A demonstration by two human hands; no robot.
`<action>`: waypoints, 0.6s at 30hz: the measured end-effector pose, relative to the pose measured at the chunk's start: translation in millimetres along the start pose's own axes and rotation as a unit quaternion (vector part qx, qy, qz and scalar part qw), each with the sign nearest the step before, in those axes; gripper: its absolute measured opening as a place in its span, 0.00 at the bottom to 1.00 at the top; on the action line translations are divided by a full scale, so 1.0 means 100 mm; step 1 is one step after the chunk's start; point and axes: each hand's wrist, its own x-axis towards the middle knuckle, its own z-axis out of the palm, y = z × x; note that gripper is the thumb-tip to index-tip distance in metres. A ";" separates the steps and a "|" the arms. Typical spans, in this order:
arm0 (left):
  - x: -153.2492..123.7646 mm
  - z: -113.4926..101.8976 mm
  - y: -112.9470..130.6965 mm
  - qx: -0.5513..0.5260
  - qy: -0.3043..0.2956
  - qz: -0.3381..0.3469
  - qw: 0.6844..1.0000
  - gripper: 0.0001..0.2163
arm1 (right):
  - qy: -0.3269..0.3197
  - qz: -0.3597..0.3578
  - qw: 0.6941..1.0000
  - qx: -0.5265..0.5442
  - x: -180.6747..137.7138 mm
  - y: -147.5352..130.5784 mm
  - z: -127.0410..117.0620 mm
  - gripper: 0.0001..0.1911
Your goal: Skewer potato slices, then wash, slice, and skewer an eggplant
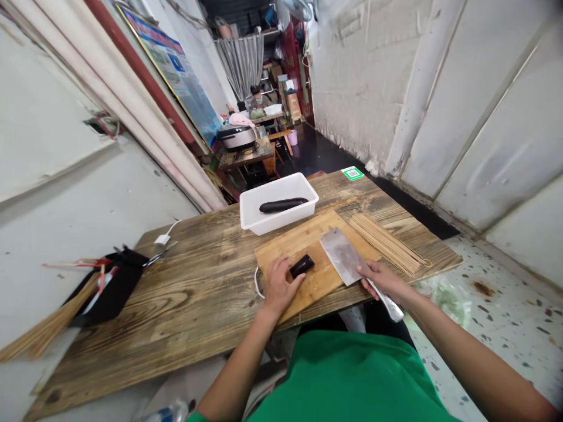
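"Where's the dark piece [302,266]?"

"On the board [324,282], nearer its left edge. The left hand [280,288] brackets it with thumb and fingers; I can't tell if they grip."

"And the right hand [383,279]?"

"Clasped round the cleaver [343,253], broad side up, towards the board's right edge. I'd judge it's positioning for a cut, which calls for the cleaver edge-down over the dark piece."

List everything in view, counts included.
table: one, brown, foreground
tub: one, white, table
long item: one, black, in tub
board: one, tan, table
short piece: one, black, on board
cleaver: one, silver, over board
skewers: many, tan, beside board
holder: one, black, table's left
QR card: one, green, table
cooker: one, greyish, behind
poster: one, blue, wall
clutter: uncounted, mixed, background
left hand: one, bare, on board
right hand: one, bare, gripping cleaver
shirt: one, green, bottom
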 end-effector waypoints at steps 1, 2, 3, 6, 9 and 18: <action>0.02 0.01 0.01 -0.011 -0.020 0.041 0.999 0.14 | 0.003 -0.019 0.999 -0.037 -0.01 0.00 0.00 0.06; 0.04 0.03 0.02 -0.021 -0.042 0.073 0.996 0.15 | 0.006 -0.034 0.997 -0.076 -0.02 -0.01 0.00 0.06; 0.07 0.06 0.05 -0.029 -0.057 0.089 0.994 0.16 | 0.009 -0.046 0.992 -0.116 -0.03 -0.03 0.00 0.05; 0.11 0.15 0.13 -0.044 -0.047 0.079 0.995 0.15 | 0.009 -0.062 0.973 -0.220 -0.06 -0.12 0.00 0.03; 0.09 0.23 0.18 -0.058 -0.021 0.071 0.996 0.15 | 0.012 -0.083 0.938 -0.335 -0.12 -0.21 0.01 0.05; 0.01 0.31 0.20 -0.040 0.028 0.172 0.984 0.14 | 0.076 -0.155 0.855 -0.489 -0.37 -0.42 0.03 0.10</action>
